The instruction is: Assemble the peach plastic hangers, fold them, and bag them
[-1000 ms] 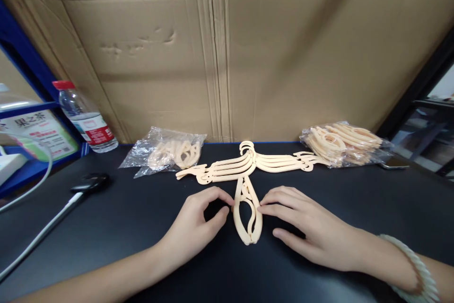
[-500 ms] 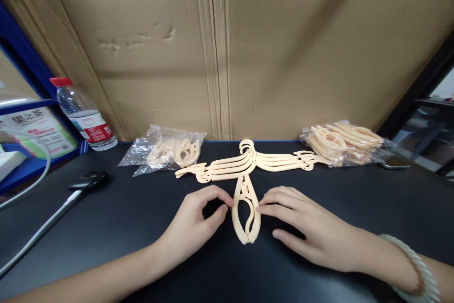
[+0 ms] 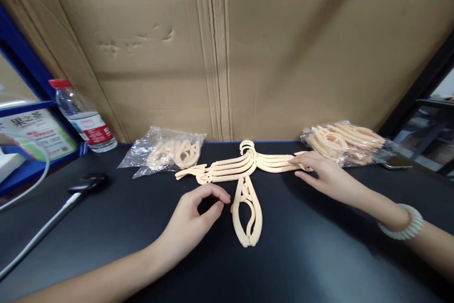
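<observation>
A folded cream plastic hanger (image 3: pixel 257 218) lies on the black table, its arms bent together into a narrow loop. Just left of it rests my left hand (image 3: pixel 196 215), fingers curled, with a small gap between thumb and forefinger and nothing held. Behind the loop lies a row of unfolded cream hangers (image 3: pixel 230 167), their hooks together and arms spread to both sides. My right hand (image 3: pixel 328 175) reaches over their right end, fingers stretched out and thumb apart. Its fingers cover part of that end; whether they touch it I cannot tell.
Clear plastic bags with more cream hangers lie at the back left (image 3: pixel 166 149) and back right (image 3: pixel 344 142). A phone-like flat object (image 3: pixel 397 163) sits by the right bag. On the left are a water bottle (image 3: pixel 88 128), a black device (image 3: pixel 90 182) and its white cable (image 3: pixel 39 234). Cardboard (image 3: pixel 283 57) stands behind.
My right hand has left the folded hanger and moved back and right to the unfolded hangers' end. My left fingertips have drawn slightly away from the folded hanger, which has barely shifted.
</observation>
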The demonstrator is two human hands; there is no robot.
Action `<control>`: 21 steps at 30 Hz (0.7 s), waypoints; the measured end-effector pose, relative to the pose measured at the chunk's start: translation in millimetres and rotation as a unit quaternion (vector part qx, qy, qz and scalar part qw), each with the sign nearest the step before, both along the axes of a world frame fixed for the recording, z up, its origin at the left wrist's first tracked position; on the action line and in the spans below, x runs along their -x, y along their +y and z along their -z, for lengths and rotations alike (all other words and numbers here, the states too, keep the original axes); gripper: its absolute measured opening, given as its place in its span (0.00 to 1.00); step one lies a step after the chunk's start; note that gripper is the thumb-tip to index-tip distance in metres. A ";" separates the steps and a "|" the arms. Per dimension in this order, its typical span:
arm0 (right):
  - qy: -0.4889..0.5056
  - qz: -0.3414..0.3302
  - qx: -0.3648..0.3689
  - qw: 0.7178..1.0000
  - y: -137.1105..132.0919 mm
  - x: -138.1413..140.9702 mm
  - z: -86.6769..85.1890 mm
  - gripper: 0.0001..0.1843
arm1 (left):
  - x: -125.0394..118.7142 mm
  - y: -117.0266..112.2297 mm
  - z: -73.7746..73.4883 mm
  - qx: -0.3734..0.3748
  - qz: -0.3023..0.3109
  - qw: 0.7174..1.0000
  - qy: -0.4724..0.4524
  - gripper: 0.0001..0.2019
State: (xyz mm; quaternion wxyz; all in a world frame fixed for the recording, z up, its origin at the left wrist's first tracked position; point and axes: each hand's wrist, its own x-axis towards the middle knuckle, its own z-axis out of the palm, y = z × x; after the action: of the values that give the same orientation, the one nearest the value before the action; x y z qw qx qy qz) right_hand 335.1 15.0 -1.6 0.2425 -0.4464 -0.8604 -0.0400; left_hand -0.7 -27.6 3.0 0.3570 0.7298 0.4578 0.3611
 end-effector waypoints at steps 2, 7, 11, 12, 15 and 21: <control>0.001 -0.002 0.004 1.000 3.9 -1.5 6.7 0.12 | -0.5 -0.2 0.3 0.002 -0.003 1.000 -0.001 0.06; 0.018 -0.001 0.013 1.000 6.4 2.7 16.5 0.11 | -1.2 0.2 1.5 0.001 0.004 1.000 -0.014 0.06; 0.030 -0.004 0.006 1.000 6.5 5.4 18.4 0.11 | -0.7 -0.6 1.5 -0.002 0.007 1.000 -0.019 0.06; 0.033 -0.004 0.005 0.999 6.6 5.6 18.8 0.11 | -0.6 -0.9 1.4 -0.003 0.007 1.000 -0.020 0.06; 0.037 -0.005 0.002 0.999 7.4 5.7 20.7 0.11 | -0.5 -1.5 1.0 -0.001 0.008 1.000 -0.020 0.06; 0.053 -0.008 -0.003 0.999 8.5 5.4 23.9 0.10 | -1.5 -1.5 0.0 0.001 0.021 1.000 -0.018 0.06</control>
State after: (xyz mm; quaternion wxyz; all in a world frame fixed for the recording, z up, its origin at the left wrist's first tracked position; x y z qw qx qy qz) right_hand 329.7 23.6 -25.5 0.2894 -0.4408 -0.8495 -0.0166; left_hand 0.8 -29.1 3.1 0.3734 0.7324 0.4360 0.3661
